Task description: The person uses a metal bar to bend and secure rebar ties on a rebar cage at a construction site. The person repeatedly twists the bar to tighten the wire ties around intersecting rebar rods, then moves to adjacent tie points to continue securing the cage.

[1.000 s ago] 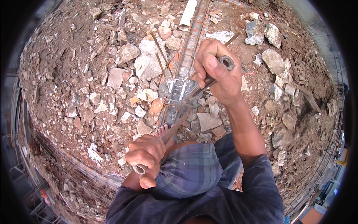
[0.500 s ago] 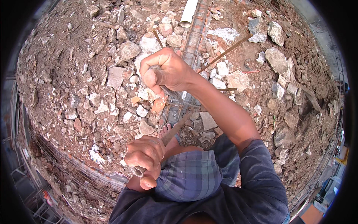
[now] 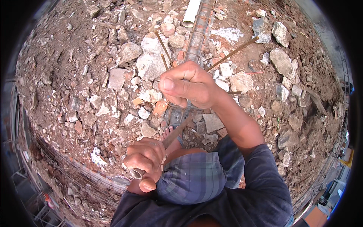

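Note:
My left hand (image 3: 145, 160) is wrapped around a long brown rod (image 3: 176, 133), low and left of centre, beside my plaid shorts. The rod slants up and right toward the trench, and its near end, poking out of the fist, looks hollow. My right hand (image 3: 189, 86) is closed in a fist above the rebar cage (image 3: 197, 32), thumb on top; whatever it may hold is hidden. Rusty rebar ends (image 3: 234, 53) stick up beyond that hand. Below the fist, part of the cage shows near my sandalled foot (image 3: 170, 130).
Broken stones and rubble (image 3: 130, 52) cover the soil on both sides. A white pipe (image 3: 191, 13) lies beside the cage at the far end. Larger rocks (image 3: 280, 60) sit at right, and more rebar cages (image 3: 85, 172) run along the lower left.
My right hand has moved right and slightly down, and turned, uncovering the white stone and another rebar end. My left hand keeps its grip on the rod, with only a slight shift.

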